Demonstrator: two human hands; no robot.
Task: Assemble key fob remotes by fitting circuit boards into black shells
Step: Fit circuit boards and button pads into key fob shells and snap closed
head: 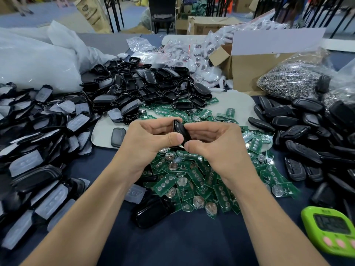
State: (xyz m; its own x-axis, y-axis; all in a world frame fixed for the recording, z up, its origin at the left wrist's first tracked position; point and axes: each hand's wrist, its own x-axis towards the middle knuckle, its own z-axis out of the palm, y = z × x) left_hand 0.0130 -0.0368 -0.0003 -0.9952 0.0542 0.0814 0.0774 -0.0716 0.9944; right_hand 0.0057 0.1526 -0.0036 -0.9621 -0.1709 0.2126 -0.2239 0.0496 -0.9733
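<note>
The left hand (151, 139) and the right hand (213, 144) meet at centre. Both are clamped on one black shell (180, 131), with thumbs and curled fingers pinching it from either side. The shell is held edge-on above the heap of green circuit boards (192, 181) on the dark table (182, 244) (whether a board sits inside cannot be told). Empty shells (153, 83) are piled behind the hands. Shells with translucent pads (38, 143) lie to the left, and closed black fobs (307, 127) to the right. A green timer (330, 227) stands at the near right corner. A cardboard box (249, 72) stands at the back.
</note>
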